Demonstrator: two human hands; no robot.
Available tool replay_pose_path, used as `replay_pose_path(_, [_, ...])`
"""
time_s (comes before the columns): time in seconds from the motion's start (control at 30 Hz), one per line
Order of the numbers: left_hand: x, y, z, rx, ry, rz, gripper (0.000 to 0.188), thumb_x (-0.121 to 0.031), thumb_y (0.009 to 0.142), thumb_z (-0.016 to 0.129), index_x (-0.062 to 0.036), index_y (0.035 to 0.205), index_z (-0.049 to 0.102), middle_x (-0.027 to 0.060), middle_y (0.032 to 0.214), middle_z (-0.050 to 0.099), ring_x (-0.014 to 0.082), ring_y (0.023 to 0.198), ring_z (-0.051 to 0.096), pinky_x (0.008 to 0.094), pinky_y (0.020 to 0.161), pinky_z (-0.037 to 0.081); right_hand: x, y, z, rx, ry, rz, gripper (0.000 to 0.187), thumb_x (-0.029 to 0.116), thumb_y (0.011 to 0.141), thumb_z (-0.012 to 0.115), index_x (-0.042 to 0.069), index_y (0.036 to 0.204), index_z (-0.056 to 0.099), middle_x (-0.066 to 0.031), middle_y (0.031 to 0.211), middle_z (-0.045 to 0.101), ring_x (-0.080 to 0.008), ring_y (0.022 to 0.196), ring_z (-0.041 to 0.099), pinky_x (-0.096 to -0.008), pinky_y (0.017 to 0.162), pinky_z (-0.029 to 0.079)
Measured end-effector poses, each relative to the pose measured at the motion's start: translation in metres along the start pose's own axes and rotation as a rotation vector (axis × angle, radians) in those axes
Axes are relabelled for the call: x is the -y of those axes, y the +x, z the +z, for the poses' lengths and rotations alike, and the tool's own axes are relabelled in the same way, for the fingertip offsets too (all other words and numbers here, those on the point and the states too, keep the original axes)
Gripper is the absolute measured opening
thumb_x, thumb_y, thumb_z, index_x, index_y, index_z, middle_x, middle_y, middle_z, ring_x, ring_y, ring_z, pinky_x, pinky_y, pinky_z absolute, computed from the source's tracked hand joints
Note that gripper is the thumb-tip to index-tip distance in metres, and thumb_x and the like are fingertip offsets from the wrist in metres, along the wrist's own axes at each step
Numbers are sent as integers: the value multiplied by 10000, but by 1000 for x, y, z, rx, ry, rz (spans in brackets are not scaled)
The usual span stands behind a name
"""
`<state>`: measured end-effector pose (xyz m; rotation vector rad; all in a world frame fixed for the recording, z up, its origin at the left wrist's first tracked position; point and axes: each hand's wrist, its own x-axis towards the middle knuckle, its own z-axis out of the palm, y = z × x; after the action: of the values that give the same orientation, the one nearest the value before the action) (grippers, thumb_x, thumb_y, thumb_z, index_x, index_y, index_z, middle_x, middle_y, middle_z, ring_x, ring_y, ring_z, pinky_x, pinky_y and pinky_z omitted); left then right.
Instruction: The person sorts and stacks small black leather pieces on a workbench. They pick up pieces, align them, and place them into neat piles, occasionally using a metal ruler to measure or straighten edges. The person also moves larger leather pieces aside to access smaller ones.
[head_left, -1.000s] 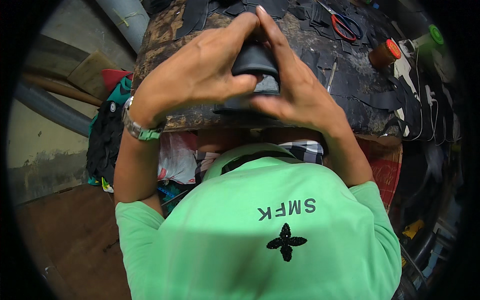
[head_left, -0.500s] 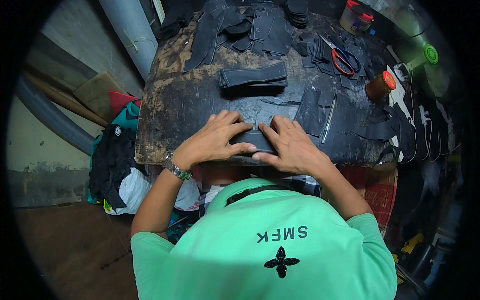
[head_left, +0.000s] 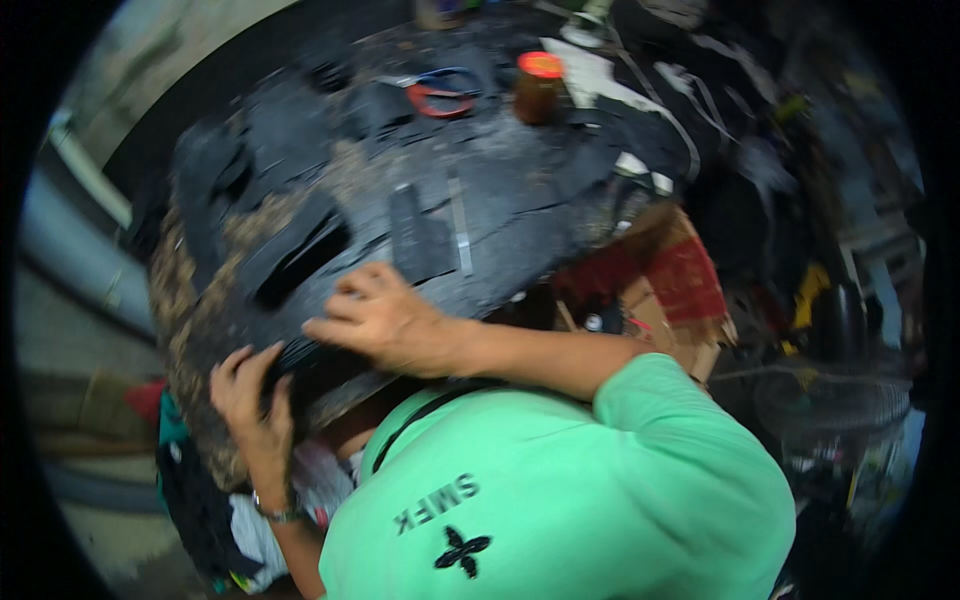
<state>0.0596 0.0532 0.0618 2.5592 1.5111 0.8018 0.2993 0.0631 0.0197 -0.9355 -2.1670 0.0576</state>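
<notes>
1. Nearest the camera, the left hand (head_left: 250, 405) curls over the near edge of the worn, grime-crusted black worktable (head_left: 520, 215), fingers bent round the rim and the dark rubber lying there; whether it pinches a loose piece or only braces on the edge cannot be told through the blur.
2. Just beyond it, the right hand (head_left: 385, 320) lies palm down, fingers half bent, pressing on the flat black rubber stack (head_left: 300, 352) at that same near edge. It presses rather than grasps, so nothing is clamped inside it.
3. The stack sits between the two hands, its long axis running along the table edge, from lower left to upper right. The right hand is on top of it; the left hand meets it from below and from the left.
4. Farther in, just past the right fingertips, a long black rubber block with a slot (head_left: 300, 258) lies slanted, and beside it a narrow black rubber strip (head_left: 418, 235) points away from the person.
5. Well apart, at the far side, lie red-handled scissors (head_left: 440, 92) and a brown jar with an orange lid (head_left: 538, 88).
</notes>
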Motion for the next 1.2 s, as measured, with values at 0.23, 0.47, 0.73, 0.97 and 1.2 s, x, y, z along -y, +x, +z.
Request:
replay_pose_path(0.23, [29, -18, 46, -26, -446, -223, 421, 48, 798, 645, -37, 1210, 642, 111, 1240, 609, 310, 1256, 499, 420, 1083, 364, -11, -9, 44, -58, 467, 302, 447, -14, 777, 686, 50, 1203, 568, -162, 1090, 472, -358, 1089, 484, -438, 968, 415])
replay_pose_path(0.47, [33, -23, 57, -91, -554, -176, 565, 61, 817, 562, -13, 1372, 489, 156, 1372, 495, 296, 1273, 489, 409, 1097, 358, -9, -9, 44, -29, 741, 347, 563, -12, 777, 683, 62, 1294, 472, -180, 1122, 426, -381, 1115, 467, -442, 983, 401])
replay_pose_path(0.73, [27, -19, 39, -76, -590, -368, 325, -13, 865, 670, -12, 1189, 648, 109, 1148, 649, 189, 1066, 602, 298, 945, 455, -21, -6, 29, 24, 456, 236, 253, 23, 833, 658, 21, 1082, 613, -176, 981, 514, -365, 966, 547, -437, 835, 485])
replay_pose_path(0.97, [27, 48, 6, -155, -723, -273, 332, -52, 865, 672, -6, 1192, 647, 65, 1103, 669, 125, 943, 609, 256, 839, 480, -51, 58, -17, 69, 464, 315, 258, 124, 913, 652, 52, 1162, 652, -77, 1018, 580, -203, 995, 590, -320, 894, 465])
replay_pose_path(1.2, [75, 121, 21, 67, -520, -382, 306, -153, 841, 691, -12, 1113, 701, 116, 992, 709, 192, 827, 649, 302, 782, 506, -109, 121, -3, 319, 369, 427, 306, 205, 900, 679, 72, 1175, 687, -145, 1071, 611, -289, 1041, 620, -369, 915, 482])
